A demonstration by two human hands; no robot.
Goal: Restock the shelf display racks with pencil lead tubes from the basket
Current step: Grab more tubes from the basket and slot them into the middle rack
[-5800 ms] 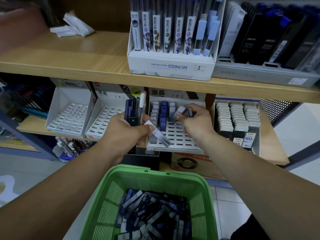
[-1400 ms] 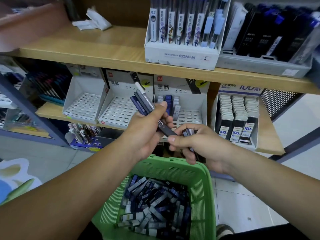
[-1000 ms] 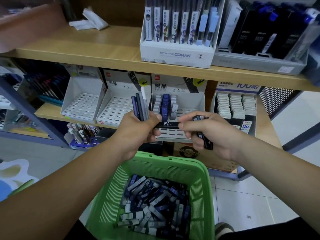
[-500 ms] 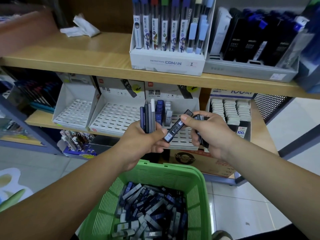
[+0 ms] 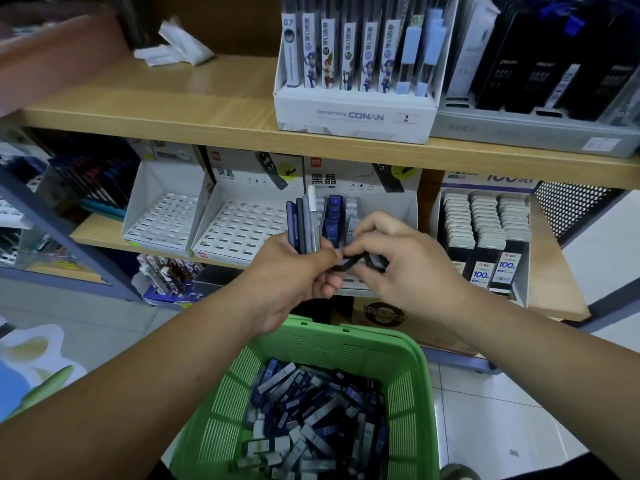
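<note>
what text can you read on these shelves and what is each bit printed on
"DETECTIVE CONAN": front of the white display box.
"2": handwritten label on that box.
"0.7": leftmost pen pack in it.
"黑晶": header card of the part-filled rack.
"HB 0.7": pictured tube above the empty rack.
"100": blue-labelled packs, far right.
Black boxes and basket tubes: too blurred.

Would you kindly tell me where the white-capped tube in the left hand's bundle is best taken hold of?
Probably pinch the white-capped tube near its cap, coming from above and the right. It stands upright, tallest, at the right edge of the bundle, and its lower half is buried in the left hand. The right hand holds a dark tube.
</note>
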